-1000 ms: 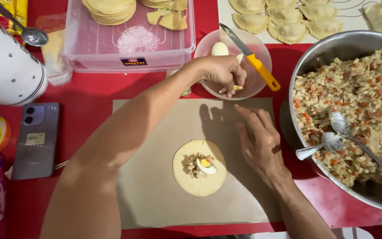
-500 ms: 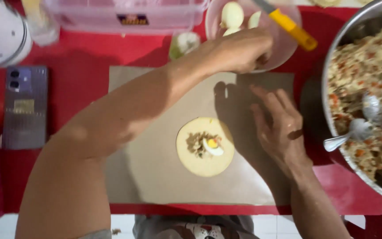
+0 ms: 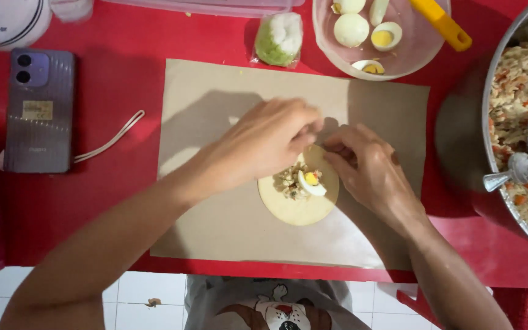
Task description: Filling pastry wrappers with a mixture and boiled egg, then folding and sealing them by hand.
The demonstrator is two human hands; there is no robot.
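Red table (image 3: 123, 73), brown paper (image 3: 215, 214), white tiles (image 3: 154, 290)

Both hands, left hand (image 3: 264, 143) and right hand (image 3: 368, 168), pinched the far edge of the dough round (image 3: 294, 208). Just below their fingertips lay filling (image 3: 288, 182) and an egg slice (image 3: 310, 182).

- A red table (image 3: 123, 73) fills most of the view.
- A brown paper sheet (image 3: 215, 220) lies flat on it.
- Below the table edge is a white tiled floor (image 3: 154, 293).
- Light casts soft shadows on the paper.
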